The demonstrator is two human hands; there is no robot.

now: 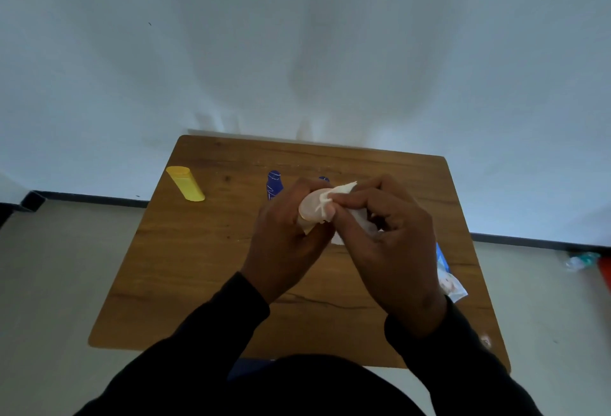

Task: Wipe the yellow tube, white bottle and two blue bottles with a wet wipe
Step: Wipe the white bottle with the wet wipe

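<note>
My left hand (284, 237) is closed around the white bottle (312, 209), held above the middle of the wooden table (185, 266). My right hand (393, 233) presses a white wet wipe (340, 192) over the bottle's top; most of the bottle is hidden by wipe and fingers. A yellow tube (185, 183) stands at the table's far left. One blue bottle (274, 184) stands just behind my left hand. Only the cap of a second blue bottle (324, 179) shows behind my fingers.
A blue and white wet-wipe pack (448, 275) lies near the table's right edge, partly behind my right wrist. A white wall rises just past the table's far edge. On the floor at far right are a red object (605, 271) and a small greenish item (582, 258).
</note>
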